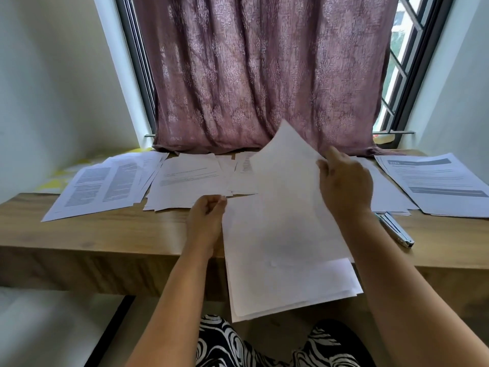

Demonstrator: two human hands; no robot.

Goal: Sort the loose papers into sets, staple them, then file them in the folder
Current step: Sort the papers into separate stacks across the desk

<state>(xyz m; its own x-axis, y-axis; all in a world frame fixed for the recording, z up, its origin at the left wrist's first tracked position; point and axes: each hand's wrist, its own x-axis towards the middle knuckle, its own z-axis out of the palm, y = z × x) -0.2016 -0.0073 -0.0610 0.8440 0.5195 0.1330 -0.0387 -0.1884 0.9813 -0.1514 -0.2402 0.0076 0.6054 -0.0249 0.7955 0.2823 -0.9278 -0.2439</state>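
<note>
A stack of white papers (280, 234) is lifted off the wooden desk (105, 234), blank backs toward me, its lower end hanging past the desk's front edge. My left hand (207, 221) grips the stack's left edge. My right hand (344, 181) pinches the top sheet at its upper right and peels it up. Printed sheets lie spread on the desk: a pile at the left (105, 186), a pile in the middle (190, 181), a pile at the right (436, 184). A silver stapler (395, 229) lies on the desk right of my right forearm. No folder is in view.
A mauve patterned curtain (251, 75) hangs behind the desk over a window with a dark frame (137, 62). White walls stand on both sides. Something yellow (58, 176) lies at the desk's far left under the papers. My lap in black-and-white fabric (232, 345) sits below the desk edge.
</note>
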